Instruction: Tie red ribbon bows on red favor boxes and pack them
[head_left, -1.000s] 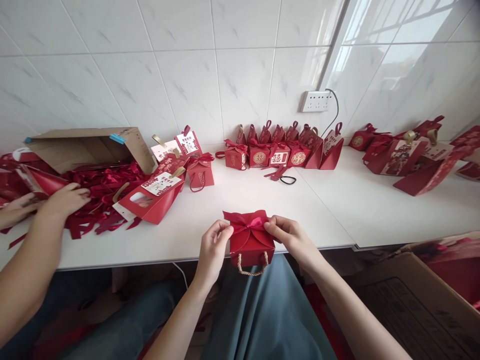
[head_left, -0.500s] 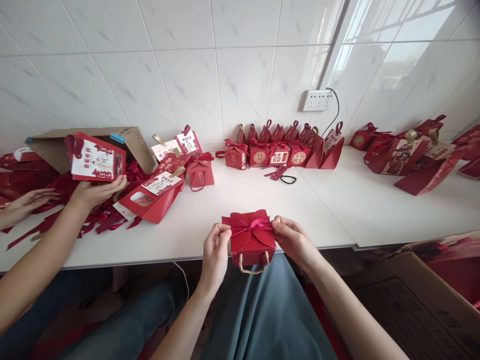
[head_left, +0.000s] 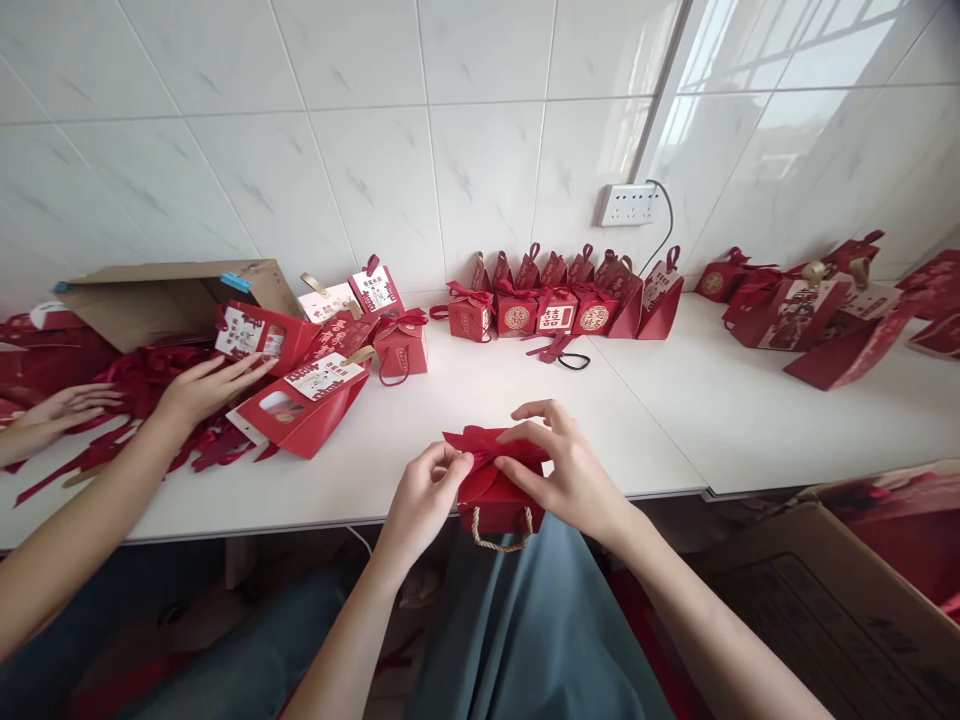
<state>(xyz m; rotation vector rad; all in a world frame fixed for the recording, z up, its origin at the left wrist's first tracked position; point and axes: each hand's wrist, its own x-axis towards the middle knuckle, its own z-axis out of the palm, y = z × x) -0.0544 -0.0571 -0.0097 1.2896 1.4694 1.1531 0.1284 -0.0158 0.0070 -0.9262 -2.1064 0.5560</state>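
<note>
A small red gift box [head_left: 491, 512] with a twisted rope handle [head_left: 501, 540] rests at the table's front edge, close to my lap. Across its folded top lies a red ribbon [head_left: 480, 446] tied in a bow. My left hand [head_left: 429, 487] pinches the ribbon's left end between thumb and forefinger. Over the right half of the lid, my right hand [head_left: 566, 470] has its thumb and forefinger on either side of the bow's middle, with the other fingers raised. The right hand hides the ribbon's right end.
On the left, a co-worker's hand [head_left: 206, 390] touches a red box [head_left: 274, 335] among ribbons near a cardboard carton [head_left: 161, 285]. Red gift boxes [head_left: 517, 315] line the wall, with a dark loop [head_left: 574, 361] before them. More boxes [head_left: 802, 310] and a carton [head_left: 795, 590] are right.
My right hand has moved from the ribbon's right end inward to the bow's middle. My left hand still pinches the left end. The co-worker's box has been lowered to the pile.
</note>
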